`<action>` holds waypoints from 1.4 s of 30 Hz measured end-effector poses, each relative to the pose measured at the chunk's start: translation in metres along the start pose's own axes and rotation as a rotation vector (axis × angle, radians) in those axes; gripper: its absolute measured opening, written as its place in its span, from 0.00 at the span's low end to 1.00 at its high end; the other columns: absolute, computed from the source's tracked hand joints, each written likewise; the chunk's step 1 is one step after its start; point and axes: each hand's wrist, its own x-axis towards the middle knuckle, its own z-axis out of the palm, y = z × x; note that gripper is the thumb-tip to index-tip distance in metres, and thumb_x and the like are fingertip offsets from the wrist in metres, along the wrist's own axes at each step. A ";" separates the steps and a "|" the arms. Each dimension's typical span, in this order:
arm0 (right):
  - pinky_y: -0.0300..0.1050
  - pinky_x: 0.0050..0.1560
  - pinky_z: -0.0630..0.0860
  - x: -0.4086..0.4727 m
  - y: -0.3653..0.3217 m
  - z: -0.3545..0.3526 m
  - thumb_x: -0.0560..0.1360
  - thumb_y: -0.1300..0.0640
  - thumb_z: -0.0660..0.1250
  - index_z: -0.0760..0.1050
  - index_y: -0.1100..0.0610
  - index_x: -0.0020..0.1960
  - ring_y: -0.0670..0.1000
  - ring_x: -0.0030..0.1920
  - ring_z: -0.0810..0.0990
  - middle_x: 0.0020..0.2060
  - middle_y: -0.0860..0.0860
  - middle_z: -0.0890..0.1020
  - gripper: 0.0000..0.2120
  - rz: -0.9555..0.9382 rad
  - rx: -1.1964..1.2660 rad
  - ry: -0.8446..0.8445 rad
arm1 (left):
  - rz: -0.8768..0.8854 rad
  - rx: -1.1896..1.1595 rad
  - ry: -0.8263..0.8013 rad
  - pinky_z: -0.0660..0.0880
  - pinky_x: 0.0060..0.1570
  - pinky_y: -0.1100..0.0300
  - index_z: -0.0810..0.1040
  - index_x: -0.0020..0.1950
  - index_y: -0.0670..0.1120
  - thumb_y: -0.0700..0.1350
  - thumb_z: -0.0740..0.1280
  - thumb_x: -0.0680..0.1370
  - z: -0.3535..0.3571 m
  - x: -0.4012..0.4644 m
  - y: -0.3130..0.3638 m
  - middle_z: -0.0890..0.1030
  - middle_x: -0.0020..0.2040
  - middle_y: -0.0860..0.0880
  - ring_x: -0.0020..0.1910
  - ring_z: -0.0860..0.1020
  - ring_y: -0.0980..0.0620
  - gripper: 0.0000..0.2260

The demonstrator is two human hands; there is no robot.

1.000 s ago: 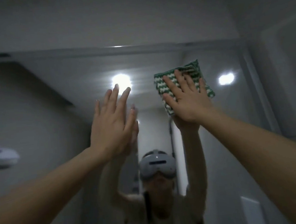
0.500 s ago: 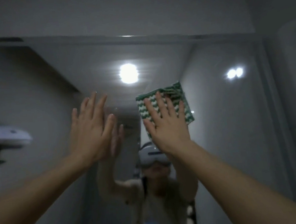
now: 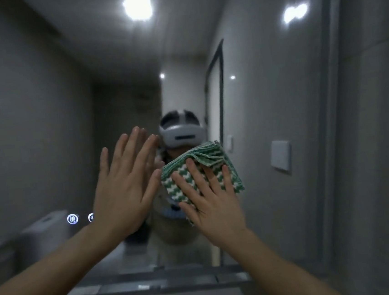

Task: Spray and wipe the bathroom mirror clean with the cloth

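A: Cloth (image 3: 200, 170) first. It's a green-and-white folded pad lying flat on the mirror (image 3: 266, 92), around mid-height and a touch right of centre.

B: And the right hand (image 3: 211, 200) is on top of it. The palm is down and the fingers are straight and fanned, pressing rather than gripping.

A: That's the way to do it, I'd say. A flat palm spreads the pressure, so the whole pad meets the glass. Overlapping passes would avoid missed strips.

B: One top corner is bunched. A fold like that may drag and streak, so I'd smooth it out.

A: The left hand (image 3: 126, 187) is just beside it, open, with fingers long and slightly apart.

B: Is it touching the glass? The picture's soft, so I can't tell. If so, expect prints to wipe afterwards.

A: Further out, the bottom frame (image 3: 153, 276) runs below both wrists. I'd guess the lower band of glass above it comes next.
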 end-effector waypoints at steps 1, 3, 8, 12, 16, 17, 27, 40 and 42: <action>0.65 0.72 0.51 -0.014 0.000 0.004 0.81 0.41 0.51 0.54 0.45 0.77 0.55 0.75 0.58 0.77 0.50 0.56 0.26 0.001 -0.008 -0.020 | 0.005 0.003 -0.007 0.44 0.72 0.50 0.52 0.77 0.53 0.57 0.48 0.80 0.006 -0.006 0.008 0.53 0.78 0.49 0.76 0.51 0.49 0.26; 0.66 0.72 0.53 -0.043 -0.001 0.011 0.80 0.41 0.53 0.56 0.44 0.77 0.55 0.75 0.59 0.77 0.51 0.57 0.26 0.006 -0.024 -0.053 | 0.012 0.021 -0.018 0.43 0.72 0.49 0.54 0.77 0.52 0.56 0.49 0.80 0.017 -0.020 0.020 0.54 0.78 0.48 0.76 0.51 0.48 0.26; 0.62 0.72 0.47 -0.115 -0.003 0.021 0.80 0.41 0.50 0.53 0.43 0.77 0.53 0.68 0.68 0.77 0.49 0.52 0.26 0.016 -0.016 -0.114 | 0.079 0.115 -0.091 0.44 0.72 0.46 0.56 0.77 0.51 0.57 0.47 0.80 0.038 -0.056 0.032 0.54 0.78 0.45 0.76 0.51 0.46 0.26; 0.59 0.73 0.47 -0.135 0.001 0.023 0.82 0.41 0.45 0.53 0.41 0.77 0.51 0.60 0.74 0.78 0.46 0.49 0.24 0.038 0.013 -0.106 | 0.115 0.147 -0.095 0.44 0.73 0.46 0.56 0.77 0.51 0.57 0.46 0.81 0.042 -0.061 0.031 0.55 0.78 0.45 0.76 0.52 0.46 0.25; 0.60 0.72 0.48 -0.101 0.012 0.017 0.82 0.40 0.44 0.53 0.41 0.76 0.54 0.61 0.72 0.78 0.46 0.48 0.23 0.123 0.017 -0.038 | 0.122 0.119 -0.047 0.43 0.73 0.45 0.53 0.77 0.52 0.56 0.47 0.80 0.037 -0.034 0.031 0.52 0.78 0.47 0.77 0.50 0.47 0.25; 0.61 0.72 0.48 -0.084 0.019 0.013 0.81 0.40 0.44 0.53 0.42 0.76 0.55 0.64 0.69 0.78 0.47 0.49 0.24 0.157 0.010 -0.012 | 0.119 0.113 -0.037 0.42 0.73 0.46 0.54 0.77 0.52 0.56 0.48 0.80 0.034 -0.026 0.032 0.52 0.78 0.47 0.77 0.50 0.48 0.25; 0.57 0.73 0.38 0.123 0.110 -0.067 0.80 0.38 0.38 0.41 0.42 0.77 0.51 0.76 0.49 0.78 0.50 0.47 0.26 0.250 -0.058 0.061 | 0.080 0.085 0.146 0.34 0.71 0.54 0.56 0.77 0.53 0.57 0.51 0.80 -0.006 0.117 0.035 0.52 0.78 0.47 0.76 0.48 0.49 0.25; 0.60 0.73 0.33 0.322 0.209 -0.152 0.81 0.39 0.42 0.39 0.41 0.77 0.51 0.77 0.38 0.77 0.48 0.39 0.26 0.363 0.013 0.118 | 0.136 0.152 0.368 0.33 0.71 0.52 0.50 0.78 0.54 0.58 0.43 0.78 -0.047 0.312 0.061 0.50 0.78 0.50 0.77 0.44 0.52 0.27; 0.60 0.73 0.33 0.339 0.220 -0.161 0.81 0.40 0.43 0.40 0.42 0.77 0.52 0.77 0.38 0.77 0.49 0.39 0.26 0.393 0.037 0.120 | 0.159 0.148 0.373 0.35 0.71 0.50 0.51 0.77 0.54 0.57 0.43 0.78 -0.052 0.337 0.068 0.51 0.78 0.49 0.77 0.47 0.51 0.28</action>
